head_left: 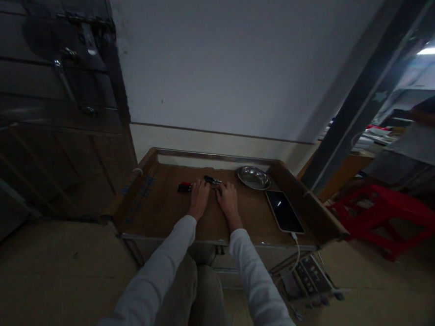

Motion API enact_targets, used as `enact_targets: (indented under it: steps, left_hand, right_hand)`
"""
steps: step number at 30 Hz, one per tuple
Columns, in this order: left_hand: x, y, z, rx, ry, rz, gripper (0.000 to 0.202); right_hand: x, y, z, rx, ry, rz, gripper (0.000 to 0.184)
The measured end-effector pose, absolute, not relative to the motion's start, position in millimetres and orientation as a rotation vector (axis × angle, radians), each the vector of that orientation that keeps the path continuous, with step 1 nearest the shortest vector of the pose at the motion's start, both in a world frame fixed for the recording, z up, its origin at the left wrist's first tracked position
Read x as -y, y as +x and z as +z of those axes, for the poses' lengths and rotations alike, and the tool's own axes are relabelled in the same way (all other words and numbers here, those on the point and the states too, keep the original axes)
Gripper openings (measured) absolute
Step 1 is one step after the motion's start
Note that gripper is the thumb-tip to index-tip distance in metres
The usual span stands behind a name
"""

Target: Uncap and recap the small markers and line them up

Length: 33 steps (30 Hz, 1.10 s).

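Observation:
My left hand point(199, 197) is palm down on the brown tabletop, its fingers pointing forward and looking laid out rather than wrapped round anything. Just left of its fingers is a small black and red object point(184, 187), partly covered by the hand; its kind is unclear. Beside it my right hand point(227, 199) also faces down, thumb apart from the fingers. A dark pen-like object point(212, 180) with pale markings lies ahead, between the two hands, close to the right fingertips. Dim light hides finer detail under the fingers.
A shiny round metal dish point(254, 178) stands at the back right of the wooden cart top point(163, 209), with a phone point(284, 211) on a white cable in front. Raised edges border the sides and back. A red stool point(391, 213) and another person point(425, 141) are at right.

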<state>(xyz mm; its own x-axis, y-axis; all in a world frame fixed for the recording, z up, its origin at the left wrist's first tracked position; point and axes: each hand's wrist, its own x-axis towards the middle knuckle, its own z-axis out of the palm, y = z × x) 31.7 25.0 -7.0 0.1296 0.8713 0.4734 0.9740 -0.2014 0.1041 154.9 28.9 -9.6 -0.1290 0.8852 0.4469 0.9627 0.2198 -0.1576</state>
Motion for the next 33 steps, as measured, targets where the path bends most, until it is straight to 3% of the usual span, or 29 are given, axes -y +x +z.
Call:
enact_targets:
  steps: [8, 13, 22, 33]
  left_hand:
    - [-30, 31, -12, 1.756, -2.343, -0.829, 0.021]
    - [-33, 31, -16, 1.672, -2.449, -1.091, 0.03]
    - [-32, 34, -13, 1.575, -2.374, -0.884, 0.04]
    - [13, 17, -6, 1.561, -2.524, -0.785, 0.019]
  right_hand:
    - [-30, 156, -7, 2.116, -1.538, -0.106, 0.022]
    - [-25, 156, -4, 2.115, -1.501, -0.099, 0.023]
    - [-10, 161, -1, 1.858, -1.681, -0.222, 0.028]
    - [17, 164, 5, 1.755, -1.501, -0.062, 0.034]
